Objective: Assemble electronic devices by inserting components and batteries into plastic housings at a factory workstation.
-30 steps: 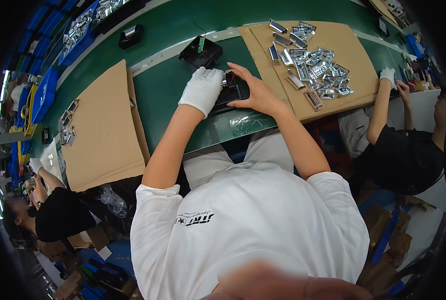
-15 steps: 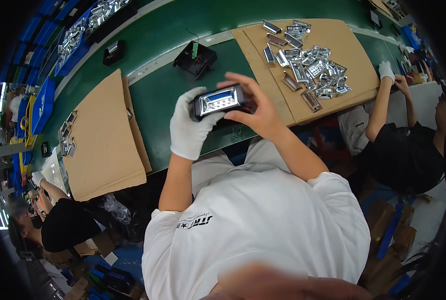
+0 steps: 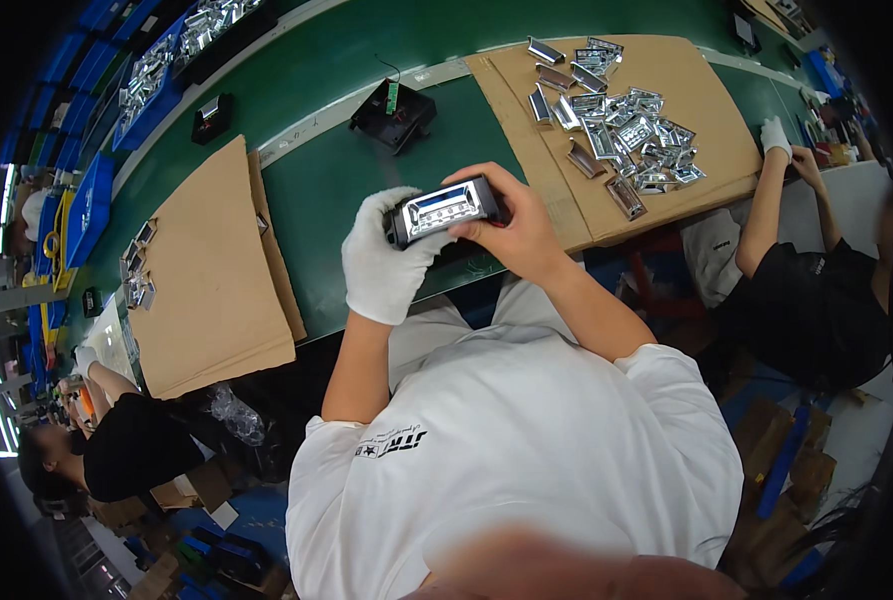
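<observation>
Left hand [image 3: 378, 258]: gloved, gripping chrome-faced black housing [image 3: 446, 211]
Right hand [image 3: 518, 230]: bare, gripping its right end
Chrome bezels [image 3: 634, 132]: on cardboard [image 3: 681, 78], right of both hands

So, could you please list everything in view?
Black boxlike housing with silver face: one, black and silver, centre
Open black plastic housing with green board: one, black, upper middle
Flat brown cardboard sheets: at least two, brown, both sides
Small shiny metal parts: many, mostly silver, on cardboard
Blue plastic bins: several, blue, upper left
Long green workbench: one, green, upper half
Workers in black tops: at least two, black, both edges
White-gloved left hand: one, white, held housing's left
Bare right hand: one, ungloved, held housing's right
</observation>
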{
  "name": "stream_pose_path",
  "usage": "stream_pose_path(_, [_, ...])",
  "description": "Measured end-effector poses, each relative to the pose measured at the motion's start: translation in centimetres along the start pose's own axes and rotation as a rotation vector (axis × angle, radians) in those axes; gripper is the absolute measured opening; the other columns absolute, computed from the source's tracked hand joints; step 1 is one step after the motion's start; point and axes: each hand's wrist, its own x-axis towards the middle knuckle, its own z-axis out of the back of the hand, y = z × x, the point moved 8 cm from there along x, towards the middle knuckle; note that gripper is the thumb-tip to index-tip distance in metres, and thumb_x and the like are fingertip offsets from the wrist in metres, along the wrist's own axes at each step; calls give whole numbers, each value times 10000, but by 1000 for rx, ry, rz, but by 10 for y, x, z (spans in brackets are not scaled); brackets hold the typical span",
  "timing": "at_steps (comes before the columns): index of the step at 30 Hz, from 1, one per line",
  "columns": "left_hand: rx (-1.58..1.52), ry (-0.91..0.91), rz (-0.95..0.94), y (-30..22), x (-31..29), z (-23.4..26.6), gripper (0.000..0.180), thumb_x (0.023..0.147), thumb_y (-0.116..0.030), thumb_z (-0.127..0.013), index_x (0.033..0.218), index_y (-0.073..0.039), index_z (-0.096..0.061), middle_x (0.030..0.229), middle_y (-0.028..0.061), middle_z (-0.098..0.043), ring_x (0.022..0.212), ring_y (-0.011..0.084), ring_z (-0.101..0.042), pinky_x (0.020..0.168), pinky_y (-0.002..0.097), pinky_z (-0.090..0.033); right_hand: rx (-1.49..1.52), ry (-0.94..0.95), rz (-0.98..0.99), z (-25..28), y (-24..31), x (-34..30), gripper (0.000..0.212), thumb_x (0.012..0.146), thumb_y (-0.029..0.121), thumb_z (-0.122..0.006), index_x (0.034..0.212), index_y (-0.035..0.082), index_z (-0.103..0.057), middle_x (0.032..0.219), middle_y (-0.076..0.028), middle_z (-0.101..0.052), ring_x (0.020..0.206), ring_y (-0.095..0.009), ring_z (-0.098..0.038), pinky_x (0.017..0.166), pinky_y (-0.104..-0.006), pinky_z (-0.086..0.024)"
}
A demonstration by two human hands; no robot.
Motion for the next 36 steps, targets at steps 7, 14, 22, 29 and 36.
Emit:
stream_pose_path(7, [-148, 16, 28, -3, 3, 0, 604, 667, -60, -872, 1201, -17, -592, 1094, 102, -703, 955, 212, -670, 866, 313, -542, 111, -64, -160, 1, -4, -1, 577, 717, -39, -829, 1230, 53, -581, 1182, -94, -678, 1028, -198, -657, 932, -312, -533])
stream_pose_path(14, [-220, 60, -85, -12, -10, 9, 615, 658, -80, -884, 1198, -17, -595, 1108, 108, -703, 955, 228, -673, 873, 328, -543, -17, -12, 69, -2, 28, -9, 583, 701, -49, -823, 1225, 43, -583, 1178, -104, -692, 1040, -209, -664, 965, -326, -530])
stream_pose_path(22, [-201, 1, -337, -23, -21, 14, 584, 659, -99, -886, 1173, -35, -617, 1084, 116, -713, 916, 229, -680, 846, 322, -543, -107, 17, 172, -5, 42, -15, 584, 703, -51, -814, 1231, 38, -580, 1108, -106, -719, 1012, -228, -682, 988, -327, -520])
stream_pose_path(29, [361, 289, -8, -16, 22, -5, 465, 759, -204, -832, 1139, -24, -633, 982, 117, -717, 812, 201, -673, 739, 307, -541, -45, -7, -316, 15, -4, -2, 535, 823, 15, -758, 1311, 56, -544, 1168, -108, -696, 1080, -236, -661, 1005, -324, -493])
stream_pose_path(36, [-520, -256, 237, 54, 155, 37, 595, 881, -399, -707, 1255, 51, -601, 950, 133, -690, 807, 227, -675, 729, 301, -538, -146, -176, -66, 24, -35, 15, 516, 901, 78, -703, 1379, 77, -510, 1287, -101, -627, 1173, -211, -596, 992, -323, -477])
